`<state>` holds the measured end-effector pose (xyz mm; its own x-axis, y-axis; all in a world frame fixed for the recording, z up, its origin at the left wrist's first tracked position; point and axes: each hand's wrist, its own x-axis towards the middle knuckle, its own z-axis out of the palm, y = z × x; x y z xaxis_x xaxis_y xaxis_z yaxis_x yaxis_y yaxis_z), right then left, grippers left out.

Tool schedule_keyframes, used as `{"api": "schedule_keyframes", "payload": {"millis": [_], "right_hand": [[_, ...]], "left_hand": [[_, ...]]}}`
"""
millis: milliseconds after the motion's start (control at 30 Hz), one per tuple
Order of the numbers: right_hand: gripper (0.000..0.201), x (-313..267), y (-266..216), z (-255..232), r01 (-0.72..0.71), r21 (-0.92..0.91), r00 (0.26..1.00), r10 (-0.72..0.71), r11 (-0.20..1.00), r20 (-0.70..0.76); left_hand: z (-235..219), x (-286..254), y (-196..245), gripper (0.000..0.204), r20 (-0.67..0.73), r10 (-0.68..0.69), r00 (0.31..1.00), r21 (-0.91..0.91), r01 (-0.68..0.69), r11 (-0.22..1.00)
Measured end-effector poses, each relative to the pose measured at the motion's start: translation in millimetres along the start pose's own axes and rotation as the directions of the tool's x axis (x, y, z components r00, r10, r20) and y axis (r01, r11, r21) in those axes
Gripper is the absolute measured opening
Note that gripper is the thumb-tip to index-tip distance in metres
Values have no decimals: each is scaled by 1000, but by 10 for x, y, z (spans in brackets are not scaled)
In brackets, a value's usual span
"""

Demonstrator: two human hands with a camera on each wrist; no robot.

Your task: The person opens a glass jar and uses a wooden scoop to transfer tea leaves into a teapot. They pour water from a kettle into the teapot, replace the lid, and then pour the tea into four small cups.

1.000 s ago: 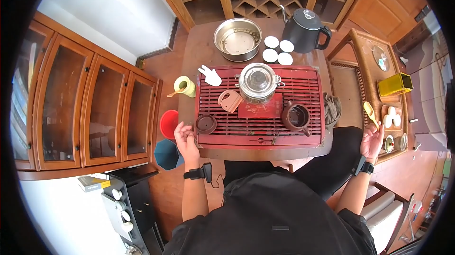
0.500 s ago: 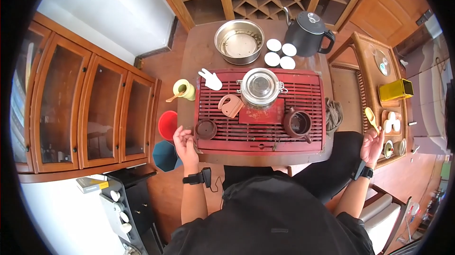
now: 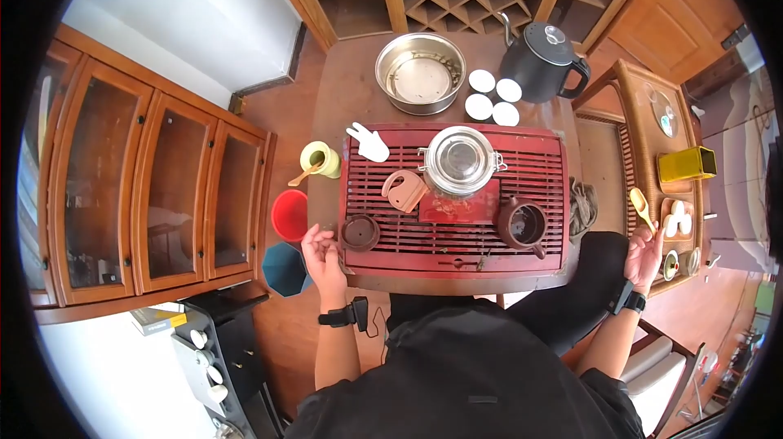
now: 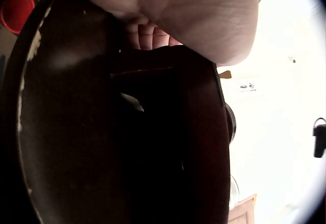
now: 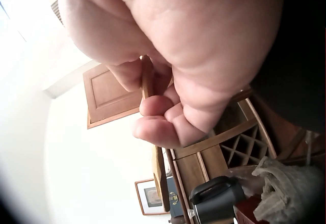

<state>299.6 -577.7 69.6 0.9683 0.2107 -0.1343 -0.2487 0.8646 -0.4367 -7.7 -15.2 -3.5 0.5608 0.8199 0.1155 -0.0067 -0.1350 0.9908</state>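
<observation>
My right hand pinches a wooden tea scoop by its handle, off to the right of the table. In the right wrist view, thumb and fingers close round the scoop's handle. My left hand, fingers loosely curled and holding nothing, is at the near left corner of the red slatted tea tray. On the tray, beside that hand, sits a round dark brown lid. A clip-top glass jar, a brown teapot without its lid and a pinkish-brown piece also stand there.
Behind the tray are a metal bowl, several white cups and a black kettle. A pale green pot and a white hand-shaped piece lie left. A grey cloth hangs right; a rattan shelf stands beyond.
The view has shifted slightly, so the table and its things appear a little lower and further right. Both hands keep their pose, and the scoop stays in the right hand.
</observation>
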Motion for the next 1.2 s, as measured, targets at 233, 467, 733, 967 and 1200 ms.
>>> {"api": "schedule_keyframes", "payload": {"millis": [233, 467, 733, 967, 1200], "right_hand": [[31, 19, 3, 3, -15, 12, 1000, 15, 1000, 19], [29, 28, 32, 43, 15, -26, 999, -16, 1000, -33], [28, 31, 25, 12, 24, -62, 1000, -24, 998, 9], [29, 24, 19, -7, 35, -87, 999, -34, 996, 4], [30, 1, 17, -21, 30, -107, 999, -27, 994, 29]], "left_hand": [[32, -5, 66, 49, 5, -23, 1000, -26, 23, 999], [38, -9, 103, 48, 11, -32, 999, -25, 32, 999], [11, -9, 43, 47, 22, -18, 1000, -29, 18, 999], [24, -8, 59, 47, 27, -6, 1000, -38, 7, 999], [-12, -14, -24, 45, 0, -44, 999, -3, 44, 999]]}}
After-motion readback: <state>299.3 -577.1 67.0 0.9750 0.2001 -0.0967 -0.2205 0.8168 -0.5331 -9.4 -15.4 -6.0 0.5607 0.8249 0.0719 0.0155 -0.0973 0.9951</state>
